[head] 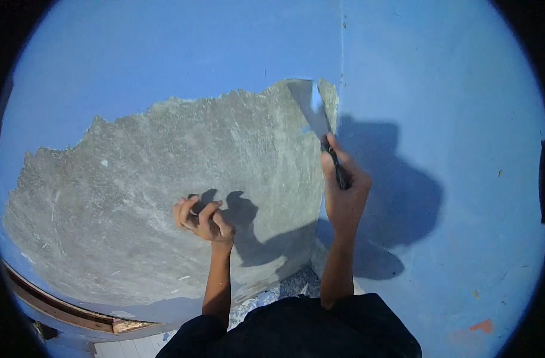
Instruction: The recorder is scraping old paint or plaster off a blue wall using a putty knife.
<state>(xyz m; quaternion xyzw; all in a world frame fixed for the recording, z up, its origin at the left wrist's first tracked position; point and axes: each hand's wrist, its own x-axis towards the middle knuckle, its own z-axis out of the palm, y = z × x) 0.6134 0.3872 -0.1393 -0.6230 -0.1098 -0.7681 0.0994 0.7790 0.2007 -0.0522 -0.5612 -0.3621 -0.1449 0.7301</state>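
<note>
My right hand (pixel 349 197) grips a scraper (pixel 309 100) by its black handle, the metal blade pointing up. The blade's wide edge lies at the upper border of a bare grey patch (pixel 165 170) in a blue painted wall (pixel 187 49), close to the corner. A bright blue strip shows along the blade; I cannot tell whether it is paint or a reflection. Lower and to the left, my left hand (pixel 205 219) is raised before the grey patch, its fingers half curled and apart, with nothing seen in it. Shadows fall beside both hands.
A second blue wall (pixel 456 179) meets the patched one at a corner on the right; it bears an orange mark (pixel 482 326). Paint flakes (pixel 259 302) lie at the foot of the wall. At lower left runs a brown wooden frame (pixel 67 315), above a whitish slatted surface (pixel 127 348).
</note>
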